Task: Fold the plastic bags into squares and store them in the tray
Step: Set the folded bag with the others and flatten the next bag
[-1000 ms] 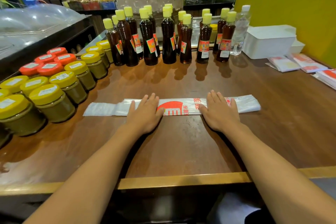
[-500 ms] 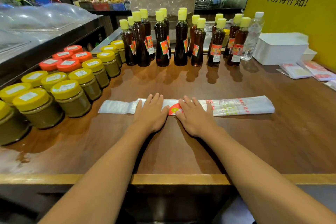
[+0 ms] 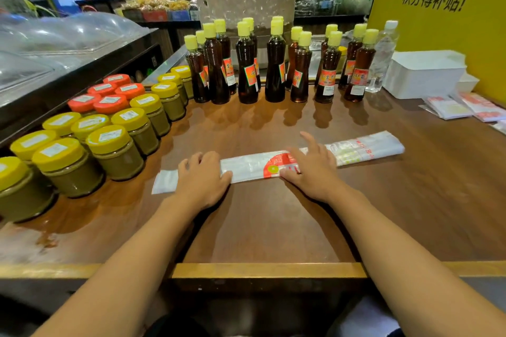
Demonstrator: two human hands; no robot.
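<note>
Counter: the brown wooden shop counter (image 3: 273,227) is carrying everything described here.
Bag: the clear plastic bag with red print, folded into a long flat strip (image 3: 252,165), is lying across the counter's middle, parallel to its near edge.
Tray: the white rectangular plastic tray (image 3: 424,76) is sitting at the far right corner, well apart from the strip; its contents are not showing.
Jars: yellow-lidded plastic jars of greenish paste (image 3: 115,148) are lining the left edge.
Bottles: dark oil bottles with yellow caps (image 3: 273,68) are standing along the far edge.
Left hand (image 3: 201,179): lying flat, fingers relaxed, pressing the strip's left part, gripping nothing.
Right hand (image 3: 312,169): resting open on the red print, forefinger lifting.
Technique: probably best smoothing outward, expelling air before folding the ends over squarely.
</note>
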